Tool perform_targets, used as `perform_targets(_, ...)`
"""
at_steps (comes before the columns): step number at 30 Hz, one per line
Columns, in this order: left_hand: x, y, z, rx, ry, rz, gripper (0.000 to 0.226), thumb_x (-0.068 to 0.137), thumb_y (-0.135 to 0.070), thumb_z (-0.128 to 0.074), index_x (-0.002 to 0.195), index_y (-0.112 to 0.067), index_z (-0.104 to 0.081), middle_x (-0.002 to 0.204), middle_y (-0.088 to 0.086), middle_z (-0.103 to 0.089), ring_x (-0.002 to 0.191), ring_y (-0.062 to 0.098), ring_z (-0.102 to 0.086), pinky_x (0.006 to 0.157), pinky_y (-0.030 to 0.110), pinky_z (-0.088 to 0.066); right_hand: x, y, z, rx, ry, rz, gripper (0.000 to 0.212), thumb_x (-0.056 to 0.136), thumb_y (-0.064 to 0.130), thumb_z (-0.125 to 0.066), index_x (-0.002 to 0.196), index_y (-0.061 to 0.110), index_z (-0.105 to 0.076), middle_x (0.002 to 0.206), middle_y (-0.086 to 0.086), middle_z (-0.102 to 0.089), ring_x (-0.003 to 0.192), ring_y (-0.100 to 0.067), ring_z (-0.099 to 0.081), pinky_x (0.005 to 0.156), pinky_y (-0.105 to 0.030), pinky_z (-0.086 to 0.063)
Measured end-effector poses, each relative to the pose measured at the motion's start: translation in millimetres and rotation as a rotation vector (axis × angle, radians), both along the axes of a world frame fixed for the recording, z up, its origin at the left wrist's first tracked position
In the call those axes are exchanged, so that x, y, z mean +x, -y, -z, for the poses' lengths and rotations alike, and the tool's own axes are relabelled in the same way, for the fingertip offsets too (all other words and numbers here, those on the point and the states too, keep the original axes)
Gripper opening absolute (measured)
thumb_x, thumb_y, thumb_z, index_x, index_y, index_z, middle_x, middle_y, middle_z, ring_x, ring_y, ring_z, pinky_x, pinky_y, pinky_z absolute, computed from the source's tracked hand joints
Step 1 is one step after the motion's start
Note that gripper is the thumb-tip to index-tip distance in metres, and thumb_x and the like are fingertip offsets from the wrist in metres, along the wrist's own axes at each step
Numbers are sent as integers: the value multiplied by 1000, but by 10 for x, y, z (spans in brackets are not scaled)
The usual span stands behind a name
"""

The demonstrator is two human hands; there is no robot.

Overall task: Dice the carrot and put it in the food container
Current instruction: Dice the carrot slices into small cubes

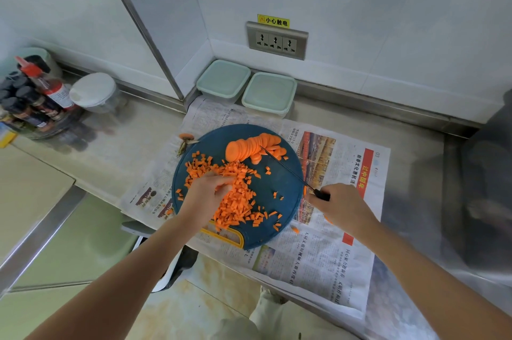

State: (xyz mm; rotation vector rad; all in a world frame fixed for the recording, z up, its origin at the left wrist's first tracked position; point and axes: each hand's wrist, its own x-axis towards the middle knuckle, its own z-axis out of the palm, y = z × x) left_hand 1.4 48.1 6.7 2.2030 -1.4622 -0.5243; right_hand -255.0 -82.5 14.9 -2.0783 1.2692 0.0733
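Steel counter (138, 129) first, and over it a newspaper (327, 262), presumably spread to catch strays and juice; a few orange bits lie on it already, off the near right edge of the board. On the paper sits the round blue board (277, 187), its yellow handle turned toward the person.

Two lidded containers (223, 79) (269, 93) stand side by side against the back wall, just past the paper. They are out of the knife's way but within reach for the transfer, and both are closed, so a lid has to come off before anything goes in.

On the board, the carrot is in two lots. The dice (238, 201) make a loose heap across the near left half. The slices (253, 147) lean in a fanned row at the far edge, not yet cut down, so I'd call the dicing a good way along but unfinished.

Left hand (205, 192) is down on the heap, fingers bent into it like a rake, likely herding the pieces together; whether it actually holds any I can't tell. Right hand (340, 206) is wrapped round the black handle of the knife (288, 170) off the board's right edge, with the blade slanted so its tip reaches the slices.

The carrot top (186, 136) lies discarded just off the far left rim.
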Motion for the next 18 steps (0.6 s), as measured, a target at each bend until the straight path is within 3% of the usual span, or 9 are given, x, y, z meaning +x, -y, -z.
perform_targets(3, -129, -31, 28, 35, -53, 2, 27, 90, -19, -64, 116, -15, -67, 103, -5, -67, 88, 3, -58, 74, 7, -41, 23, -10, 12, 12, 6, 5, 45, 93, 45, -55, 61, 15, -52, 53, 1, -46, 44, -8, -40, 44, -18, -26)
perform_targets(5, -222, -42, 94, 54, -57, 24, 17, 93, -17, -60, 107, -13, -68, 93, -5, -67, 80, 5, -59, 69, 10, -42, 34, -23, 20, 19, 9, 6, 44, 93, 45, -56, 61, 15, -50, 53, 1, -45, 45, -8, -40, 45, -18, -25)
perform_targets(9, -381, -31, 167, 159, 52, 71, 22, 102, -15, -37, 111, -10, -57, 85, -3, -57, 66, 5, -46, 52, 15, -31, 27, -45, 21, 24, 19, 10, 45, 93, 44, -56, 60, 15, -49, 51, 2, -43, 44, -8, -39, 45, -19, -25)
perform_targets(12, -423, -47, 155, 167, 46, 48, 21, 103, -15, -31, 107, -10, -52, 68, -10, -43, 56, 3, -41, 47, 15, -33, 0, -52, 43, 29, 29, 21, 47, 93, 44, -57, 58, 13, -48, 49, 3, -41, 43, -8, -37, 45, -18, -24)
perform_targets(15, -291, 4, 104, 145, 63, -34, 24, 103, -28, -30, 100, -13, -49, 69, -8, -45, 60, 11, -48, 49, 16, -32, -4, -48, 51, 29, 33, 20, 47, 93, 44, -56, 59, 13, -50, 50, 2, -42, 44, -8, -38, 45, -18, -25)
perform_targets(18, -24, 165, 57, 131, 91, -96, 25, 102, -29, -38, 111, -12, -53, 73, -7, -52, 59, 7, -48, 48, 21, -32, 18, -46, 47, 42, 46, 24, 47, 93, 44, -57, 59, 13, -49, 51, 2, -42, 44, -9, -38, 44, -17, -25)
